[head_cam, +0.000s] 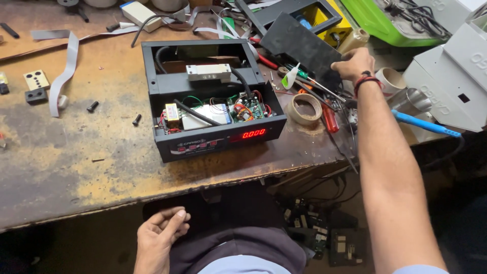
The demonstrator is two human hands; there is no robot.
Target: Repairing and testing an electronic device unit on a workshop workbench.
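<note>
Right hand (pixel 355 63) is gripping the flat black plastic panel (pixel 299 44) far right of the opened black electronic scale box (pixel 213 101). Left hand (pixel 160 236) hangs near, below the worn wooden workbench (pixel 76 152), fingers loosely curled, holding nothing.

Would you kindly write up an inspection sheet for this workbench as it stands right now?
Surface: worn, stained brown bench top, scuffed pale in patches.
Job's things: opened black electronic scale, lid off, circuit board and wiring exposed, red display lit; black panel under the right hand.
Clutter: tape roll, red-handled screwdriver, loose screws, blue-handled tool.
Hands: right hand rests on the black panel's edge; left hand is below the bench, loosely curled, holding nothing.
Cables: grey ribbon cable at left; black corrugated hose inside the scale.
Surroundings: grey casing at right; circuit boards beneath the bench.
</note>
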